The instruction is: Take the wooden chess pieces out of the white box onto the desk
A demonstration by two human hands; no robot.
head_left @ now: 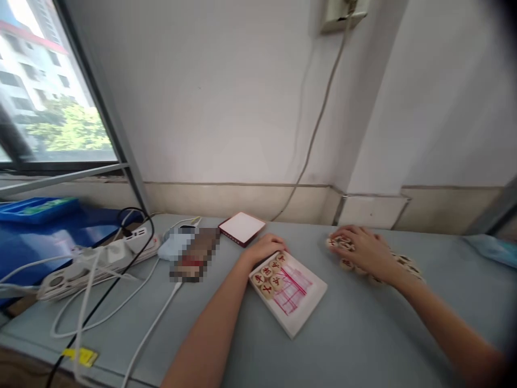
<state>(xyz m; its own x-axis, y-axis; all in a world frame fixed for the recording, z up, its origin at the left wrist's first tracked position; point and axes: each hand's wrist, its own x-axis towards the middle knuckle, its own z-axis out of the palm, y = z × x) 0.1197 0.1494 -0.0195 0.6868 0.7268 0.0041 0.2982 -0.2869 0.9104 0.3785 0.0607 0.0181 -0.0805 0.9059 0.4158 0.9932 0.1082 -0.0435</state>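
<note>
Where the right hand [370, 252] lies, game pieces [346, 243] beneath its fingers [344, 252], grip unclear.

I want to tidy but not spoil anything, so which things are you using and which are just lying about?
In use:
- left hand, at the white box
- round pieces on it
- right hand, over loose pieces

Lying about:
- red-edged box
- power strip
- blue tray
- yellow tag

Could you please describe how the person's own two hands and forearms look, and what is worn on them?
The left hand and right hand are bare, without gloves. Both forearms are uncovered; no sleeve, watch or bracelet shows on either.
</note>
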